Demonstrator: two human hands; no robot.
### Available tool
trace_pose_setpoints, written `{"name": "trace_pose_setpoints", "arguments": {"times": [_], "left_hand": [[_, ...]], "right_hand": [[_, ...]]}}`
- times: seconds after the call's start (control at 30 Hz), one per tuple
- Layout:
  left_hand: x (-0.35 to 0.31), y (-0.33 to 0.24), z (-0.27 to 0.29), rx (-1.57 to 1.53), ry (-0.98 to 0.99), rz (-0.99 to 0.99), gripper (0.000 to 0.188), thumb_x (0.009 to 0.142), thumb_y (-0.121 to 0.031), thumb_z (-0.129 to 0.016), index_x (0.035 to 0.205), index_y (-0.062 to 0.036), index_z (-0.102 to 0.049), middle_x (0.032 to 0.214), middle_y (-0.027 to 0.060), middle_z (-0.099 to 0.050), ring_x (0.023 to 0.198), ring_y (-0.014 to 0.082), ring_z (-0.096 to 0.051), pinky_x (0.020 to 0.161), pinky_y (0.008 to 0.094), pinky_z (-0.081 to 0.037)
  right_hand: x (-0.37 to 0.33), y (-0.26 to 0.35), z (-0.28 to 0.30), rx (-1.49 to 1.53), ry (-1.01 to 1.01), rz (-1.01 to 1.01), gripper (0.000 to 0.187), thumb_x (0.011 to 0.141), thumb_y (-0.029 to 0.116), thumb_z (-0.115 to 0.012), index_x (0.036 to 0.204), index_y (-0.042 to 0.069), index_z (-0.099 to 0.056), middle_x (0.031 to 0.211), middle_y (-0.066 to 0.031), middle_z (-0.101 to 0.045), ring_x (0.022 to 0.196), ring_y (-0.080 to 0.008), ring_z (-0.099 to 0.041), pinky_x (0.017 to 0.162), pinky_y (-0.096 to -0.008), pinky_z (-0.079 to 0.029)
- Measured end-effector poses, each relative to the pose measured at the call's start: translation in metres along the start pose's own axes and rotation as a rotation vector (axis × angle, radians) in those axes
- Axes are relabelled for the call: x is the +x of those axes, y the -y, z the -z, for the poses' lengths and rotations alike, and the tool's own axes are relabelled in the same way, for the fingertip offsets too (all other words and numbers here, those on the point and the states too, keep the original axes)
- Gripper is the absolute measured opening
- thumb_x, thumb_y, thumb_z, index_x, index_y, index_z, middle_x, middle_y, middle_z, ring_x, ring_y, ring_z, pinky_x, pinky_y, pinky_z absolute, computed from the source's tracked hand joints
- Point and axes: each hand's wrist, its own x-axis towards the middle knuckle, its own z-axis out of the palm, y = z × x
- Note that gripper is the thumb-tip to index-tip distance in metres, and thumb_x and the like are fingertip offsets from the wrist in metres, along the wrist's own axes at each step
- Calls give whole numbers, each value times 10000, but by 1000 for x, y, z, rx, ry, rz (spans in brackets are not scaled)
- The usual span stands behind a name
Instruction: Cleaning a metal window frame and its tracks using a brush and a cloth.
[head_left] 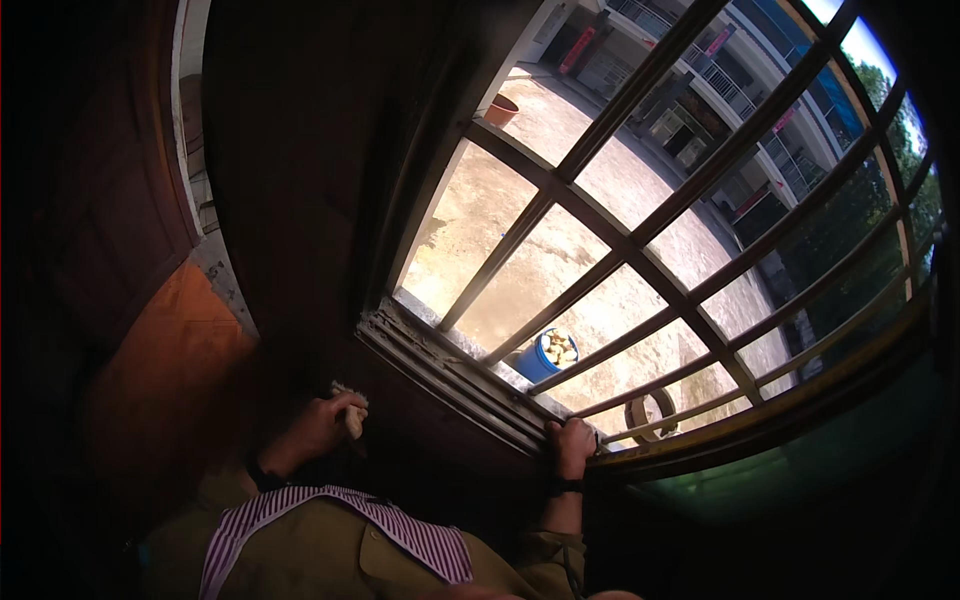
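Low at the left, my left hand (312, 430) is closed around a small pale rag-like thing (351, 412) with a frayed, whitish upper end; its exact kind is too dark to tell. That hand is held in front of my body, apart from the window. My right hand (572, 443) rests at the bottom of the window frame (480, 385), fingers curled over its lower edge beside the bars. Dust and pale debris lie in the window track (400, 335) between the two hands.
Metal window bars (625, 245) cross the opening. Outside, a blue bucket (540, 362) of pale chunks stands on a sunlit yard, near a round ring-shaped object (650, 412). A reddish tub (501, 110) is farther off. At left are a dark door (100, 200) and an orange-brown floor (185, 330).
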Motion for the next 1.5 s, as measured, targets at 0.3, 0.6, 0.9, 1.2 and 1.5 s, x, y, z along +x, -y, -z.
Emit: {"name": "trace_pose_setpoints", "arguments": {"times": [0.3,0.6,0.9,1.2,1.5], "left_hand": [[-20,-4,3,-39,-20,-42,244,803,-47,-607,1047,-60,-595,963,151,-665,932,297,-654,806,350,-515],[2,-10,7,11,-54,-4,253,804,18,-598,1049,-46,-589,944,146,-670,924,254,-664,766,320,-519],[1,9,4,10,-89,-14,143,865,-59,-613,1006,-64,-590,813,91,-662,698,143,-627,618,266,-497],[-4,-1,13,10,-82,14,145,867,-58,-611,1010,-54,-585,775,73,-642,669,124,-613,590,248,-477],[-1,4,15,12,-112,-2,151,864,-46,-610,1010,-54,-576,765,86,-637,658,138,-615,590,257,-472]], "right_hand": [[-10,-5,-12,-20,-78,191,254,749,315,-657,769,63,-684,817,-160,-676,791,-317,-668,681,-421,-540],[3,-27,4,26,-159,195,162,772,247,-617,835,128,-707,822,-131,-675,795,-327,-658,687,-445,-533],[4,-45,11,-60,-173,89,206,806,113,-487,781,35,-676,798,-204,-655,770,-378,-648,670,-471,-523],[-8,-34,4,143,-123,155,144,794,134,-538,809,128,-681,800,-143,-659,807,-346,-633,712,-453,-502],[-4,-27,2,-245,43,125,279,769,72,-482,879,162,-722,866,-128,-675,874,-322,-641,785,-394,-505]]}}
